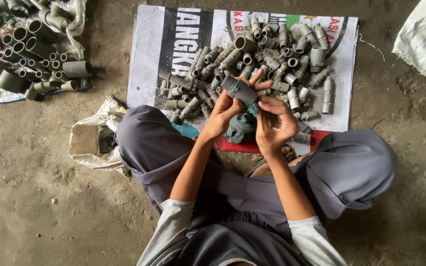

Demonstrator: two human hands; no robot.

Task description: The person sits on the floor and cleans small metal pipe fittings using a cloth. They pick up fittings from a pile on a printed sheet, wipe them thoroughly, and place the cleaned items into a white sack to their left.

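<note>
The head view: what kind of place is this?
Probably an informal floor-level workshop for sorting pipe fittings. The bare dirt floor carries a printed plastic sheet heaped with short grey plastic pipe fittings, and the left hand and right hand hold one grey threaded fitting.

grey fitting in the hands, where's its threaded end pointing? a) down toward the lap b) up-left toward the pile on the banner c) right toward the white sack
b: the left hand holds the fitting with its ribbed end aimed up-left at the pile on the banner.
</note>
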